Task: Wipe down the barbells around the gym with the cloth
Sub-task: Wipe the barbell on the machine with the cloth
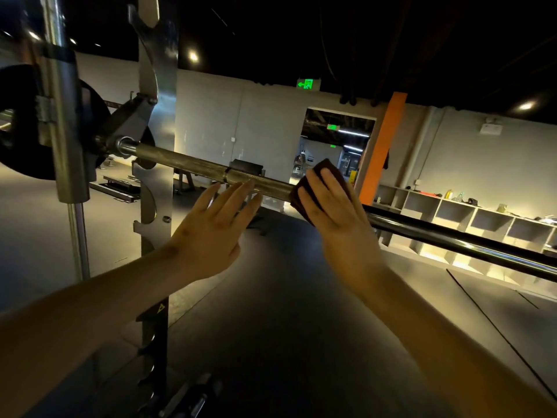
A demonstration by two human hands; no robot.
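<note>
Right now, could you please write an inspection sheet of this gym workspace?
Surface: dark floor.
Job's things: barbell held in the rack, weight plate at its left end; dark red cloth on the barbell.
Clutter: small items on the shelves, too small to identify.
Hands: left hand open, fingers straight, at the barbell, contact unclear; right hand presses the cloth onto the barbell.
Cables: nothing seen.
Surroundings: bench, orange pillar, green exit sign.

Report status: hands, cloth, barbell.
Right hand presses cloth on barbell. Left hand open, beside it. Nothing in the way.
</note>
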